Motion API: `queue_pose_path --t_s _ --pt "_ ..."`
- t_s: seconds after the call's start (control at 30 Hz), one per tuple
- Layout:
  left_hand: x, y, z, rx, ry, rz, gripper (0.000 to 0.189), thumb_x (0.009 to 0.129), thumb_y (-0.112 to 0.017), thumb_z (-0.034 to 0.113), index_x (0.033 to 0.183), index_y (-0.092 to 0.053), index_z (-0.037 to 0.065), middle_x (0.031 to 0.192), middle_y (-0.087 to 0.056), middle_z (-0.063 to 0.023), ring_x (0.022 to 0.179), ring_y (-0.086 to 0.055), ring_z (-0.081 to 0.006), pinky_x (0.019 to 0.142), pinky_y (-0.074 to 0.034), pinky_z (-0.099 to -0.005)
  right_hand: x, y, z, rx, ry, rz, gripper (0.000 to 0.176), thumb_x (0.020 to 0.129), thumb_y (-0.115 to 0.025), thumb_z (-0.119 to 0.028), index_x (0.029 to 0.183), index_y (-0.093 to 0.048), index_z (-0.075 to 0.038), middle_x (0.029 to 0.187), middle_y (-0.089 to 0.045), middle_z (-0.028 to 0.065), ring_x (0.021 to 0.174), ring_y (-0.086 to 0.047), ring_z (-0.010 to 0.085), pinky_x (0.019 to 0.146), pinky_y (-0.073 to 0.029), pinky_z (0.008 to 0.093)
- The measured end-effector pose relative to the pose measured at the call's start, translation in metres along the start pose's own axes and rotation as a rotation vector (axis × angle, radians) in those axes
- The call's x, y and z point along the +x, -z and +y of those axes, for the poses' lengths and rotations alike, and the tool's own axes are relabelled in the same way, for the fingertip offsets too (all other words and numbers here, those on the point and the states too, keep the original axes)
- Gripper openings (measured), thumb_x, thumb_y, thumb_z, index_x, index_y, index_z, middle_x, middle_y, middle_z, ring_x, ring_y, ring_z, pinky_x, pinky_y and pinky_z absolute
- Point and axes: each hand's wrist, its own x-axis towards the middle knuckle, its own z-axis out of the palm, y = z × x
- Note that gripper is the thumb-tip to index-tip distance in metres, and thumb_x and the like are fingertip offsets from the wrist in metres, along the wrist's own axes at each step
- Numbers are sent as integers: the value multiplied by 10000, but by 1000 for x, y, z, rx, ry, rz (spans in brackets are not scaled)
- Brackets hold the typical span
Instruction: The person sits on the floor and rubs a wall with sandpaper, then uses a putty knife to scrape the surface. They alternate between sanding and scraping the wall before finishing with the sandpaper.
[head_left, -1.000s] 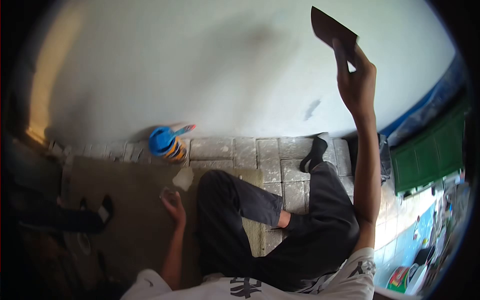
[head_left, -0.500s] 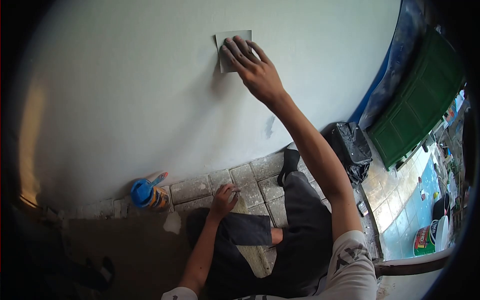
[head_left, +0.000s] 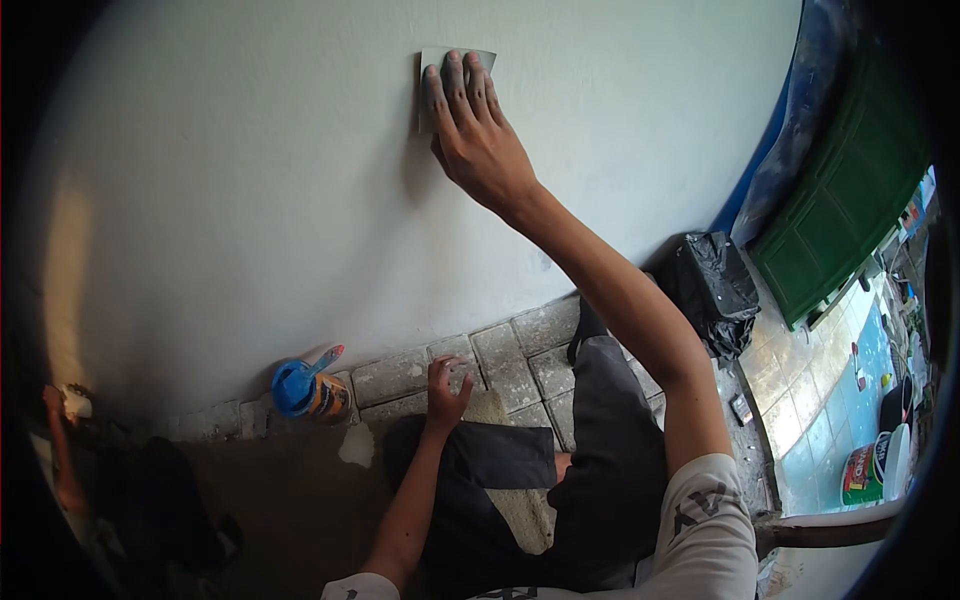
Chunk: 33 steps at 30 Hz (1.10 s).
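Note:
My right hand (head_left: 478,130) presses a grey square sheet (head_left: 432,60) flat against the pale wall (head_left: 250,180), with its fingers spread over the sheet. Lower down, my left hand (head_left: 449,392) hovers by my knee with bent fingers apart and nothing in them. To its left a tin (head_left: 328,398) with a blue top stands at the foot of the wall, and a brush (head_left: 328,358) with a blue and red handle lies across that top.
A black plastic-covered bin (head_left: 715,285) stands at the wall's right end, near a green panel (head_left: 840,190). A labelled bucket (head_left: 875,468) is at the far right. Another person's arm (head_left: 62,450) shows at the far left. Paving blocks (head_left: 390,375) line the wall.
My right hand and the sheet have moved a little left and up on the wall. My left hand's fingers have lifted and opened. Another person's arm has come into view at the far left.

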Motion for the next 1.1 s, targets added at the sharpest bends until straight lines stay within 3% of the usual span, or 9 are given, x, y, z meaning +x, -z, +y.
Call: queue_pose_path --t_s 0.13,0.23,0.4,0.47,0.6,0.67,0.9,1.03,1.1 --pt "0 0 -7 -18 13 17 240 879 -712 110 1107 -661 58 1173 -590 -149 1187 -565 -333 1036 -457 -433 -3 4 18 -118 111 74 523 953 -531 -108 1459 -499 21 1479 -543 196 1430 -475 298 1248 -289 496" --pt "-1 -3 -9 -28 21 24 242 878 -713 112 1108 -661 58 1179 -589 -146 1186 -563 -330 1028 -460 -430 -2 7 37 -210 3 74 579 929 -527 -61 1485 -434 66 1482 -523 247 1417 -482 348 1248 -282 493" --pt "-1 -5 -12 -7 26 21 250 878 -713 110 1116 -658 60 1195 -578 -143 1194 -555 -325 1006 -469 -426 -2 7 84 140 -278 236 662 848 -530 69 1479 -345 142 1503 -412 370 1399 -422 505 1194 -357 497" --pt "0 -7 -17 40 -48 96 260 867 -714 142 1121 -676 106 1212 -573 -84 999 -566 -203 744 -471 -308 -4 8 99 140 -325 258 612 875 -541 41 1453 -370 148 1501 -418 363 1409 -402 511 1194 -349 509" --pt "-1 -7 -16 -7 -26 90 263 870 -711 144 1127 -673 100 1221 -563 -86 999 -558 -200 742 -466 -308 -9 8 114 65 -338 236 503 967 -540 -36 1419 -418 149 1503 -417 360 1411 -385 525 1203 -322 520" --pt "0 -4 -9 -7 24 42 265 882 -721 130 1135 -660 84 1225 -552 -114 1165 -555 -271 827 -492 -362 -11 7 117 85 -386 243 477 993 -531 -66 1410 -436 145 1505 -412 361 1411 -381 529 1205 -316 521" --pt "-1 -3 -9 -33 75 53 293 887 -717 138 1167 -646 89 1240 -548 -92 1120 -565 -238 764 -474 -334 -13 7 124 292 -602 356 435 1019 -496 -81 1417 -489 95 1512 -411 358 1438 -350 519 1227 -267 516" --pt "0 -7 -12 -12 44 67 306 883 -723 146 1173 -642 94 1233 -548 -80 1035 -565 -212 746 -465 -323 -16 -4 75 273 -146 171 605 843 -564 29 1444 -508 -14 1531 -460 240 1477 -360 414 1258 -250 478" --pt "-1 -7 -10 -2 34 51 305 881 -724 146 1171 -643 95 1231 -548 -79 1010 -562 -206 742 -463 -320 -19 -10 21 313 165 44 673 890 -566 -44 1544 -415 -87 1590 -410 157 1484 -384 319 1249 -324 419"
